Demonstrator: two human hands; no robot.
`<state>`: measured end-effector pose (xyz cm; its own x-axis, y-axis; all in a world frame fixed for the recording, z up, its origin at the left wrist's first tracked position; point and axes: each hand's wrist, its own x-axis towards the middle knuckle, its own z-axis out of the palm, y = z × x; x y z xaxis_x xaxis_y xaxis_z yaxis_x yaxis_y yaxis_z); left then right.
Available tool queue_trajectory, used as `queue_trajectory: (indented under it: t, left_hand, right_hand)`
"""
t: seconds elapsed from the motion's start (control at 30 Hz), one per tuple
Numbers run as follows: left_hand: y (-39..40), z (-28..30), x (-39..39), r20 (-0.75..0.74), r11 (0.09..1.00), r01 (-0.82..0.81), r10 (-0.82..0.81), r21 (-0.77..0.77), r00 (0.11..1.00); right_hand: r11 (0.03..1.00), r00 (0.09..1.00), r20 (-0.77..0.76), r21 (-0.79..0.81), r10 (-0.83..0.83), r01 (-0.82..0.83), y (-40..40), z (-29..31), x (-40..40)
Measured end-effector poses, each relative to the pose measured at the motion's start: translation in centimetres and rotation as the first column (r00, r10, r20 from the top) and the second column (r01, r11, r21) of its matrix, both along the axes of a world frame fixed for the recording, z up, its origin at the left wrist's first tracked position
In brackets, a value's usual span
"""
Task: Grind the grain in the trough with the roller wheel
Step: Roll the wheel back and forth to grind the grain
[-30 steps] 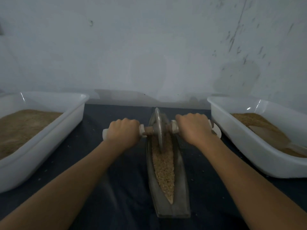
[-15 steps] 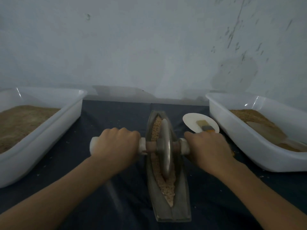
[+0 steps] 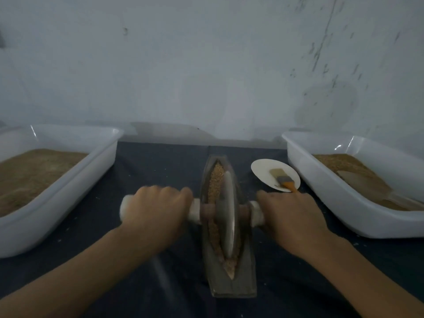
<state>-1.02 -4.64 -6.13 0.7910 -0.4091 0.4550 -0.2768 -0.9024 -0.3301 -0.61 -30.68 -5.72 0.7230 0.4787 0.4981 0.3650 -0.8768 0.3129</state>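
Roller wheel (image 3: 226, 216) nearer (mid-trough (image 3: 231, 281)) — between both grips.

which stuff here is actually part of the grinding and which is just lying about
In use: roller wheel, trough, grain, left hand, right hand.
Lying about: two white tubs, plate, brush.

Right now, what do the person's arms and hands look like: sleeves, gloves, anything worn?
Both forearms are bare up to the frame's lower edge: no sleeves in view. The left hand and right hand are bare too, with no gloves. No watch, ring, bracelet or marking shows on the wrists or the visible knuckles; the picture is dim and slightly blurred.
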Motion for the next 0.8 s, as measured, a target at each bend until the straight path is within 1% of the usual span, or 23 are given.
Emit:
queue_trajectory:
  t: [0.03, 0.07, 0.13, 0.17, 0.2, 0.27, 0.33, 0.4, 0.47, 0.57, 0.63, 0.7, 0.73, 0.8]
  left_hand:
    - [0.5, -0.1, -0.8, 0.007, 0.999, 0.036, -0.036, -0.011, 0.999]
    - [0.8, -0.2, -1.0, -0.009, 0.999, 0.036, -0.037, -0.025, 0.999]
    - [1.0, -1.0, 0.0, -0.084, 0.996, -0.043, 0.037, -0.072, 0.996]
    - [0.8, -1.2, 1.1, -0.144, 0.985, -0.122, 0.104, -0.123, 0.984]
    - [0.4, -1.0, 2.2, -0.168, 0.975, -0.167, 0.142, -0.145, 0.975]
    - [-0.3, -0.5, 4.9, -0.157, 0.973, -0.175, 0.151, -0.148, 0.976]
    - [-1.0, 0.4, 7.1, -0.136, 0.980, -0.164, 0.149, -0.109, 0.980]
    - [-1.7, 1.3, 8.1, -0.142, 0.983, -0.162, 0.149, -0.083, 0.979]
    - [-2.2, 1.9, 7.4, -0.128, 0.986, -0.163, 0.156, -0.041, 0.979]
    - [-1.9, 1.8, 3.7, -0.138, 0.988, -0.151, 0.143, -0.044, 0.980]
    - [-1.1, 1.1, 0.4, -0.065, 0.995, -0.092, 0.089, -0.032, 0.994]
    - [-0.3, 0.5, -1.7, 0.012, 1.000, -0.011, 0.012, -0.029, 1.000]
    - [0.0, 0.4, -1.8, 0.026, 0.999, -0.006, 0.007, -0.033, 1.000]
    - [0.1, -0.1, -0.6, 0.001, 0.998, -0.061, 0.061, -0.019, 0.998]
  right_hand:
    - [1.000, 1.000, 0.027, 0.002, 0.013, -0.013, 0.1, 0.3, -0.7]
    - [1.000, 0.999, 0.039, 0.002, 0.022, -0.022, 0.1, 0.3, -0.8]
    - [0.999, 0.999, 0.021, -0.024, 0.025, -0.024, 0.4, 0.2, 0.3]
    - [0.999, 1.000, 0.020, -0.047, 0.005, -0.004, 0.6, 0.0, 1.4]
    - [0.998, 0.999, 0.015, -0.056, -0.031, 0.032, 0.9, -0.1, 2.8]
    - [0.993, 0.992, -0.045, -0.029, -0.118, 0.116, 1.3, -0.3, 5.5]
    - [0.986, 0.982, -0.087, 0.007, -0.165, 0.166, 1.4, -0.6, 7.7]
    - [0.981, 0.977, -0.103, 0.036, -0.189, 0.193, 1.4, -0.9, 8.5]
    - [0.978, 0.975, -0.103, 0.054, -0.195, 0.201, 1.2, -1.1, 7.7]
    - [0.987, 0.979, -0.134, 0.026, -0.153, 0.158, 0.3, -1.1, 4.2]
    - [0.996, 0.994, -0.064, 0.016, -0.087, 0.089, -0.2, -1.1, 1.2]
    - [0.998, 0.999, -0.001, 0.040, -0.041, 0.041, -0.5, -0.9, -1.0]
    - [0.998, 1.000, 0.004, 0.049, -0.031, 0.030, -0.6, -0.9, -1.5]
    - [0.998, 0.999, -0.005, 0.043, -0.045, 0.045, -0.4, -1.0, -0.7]
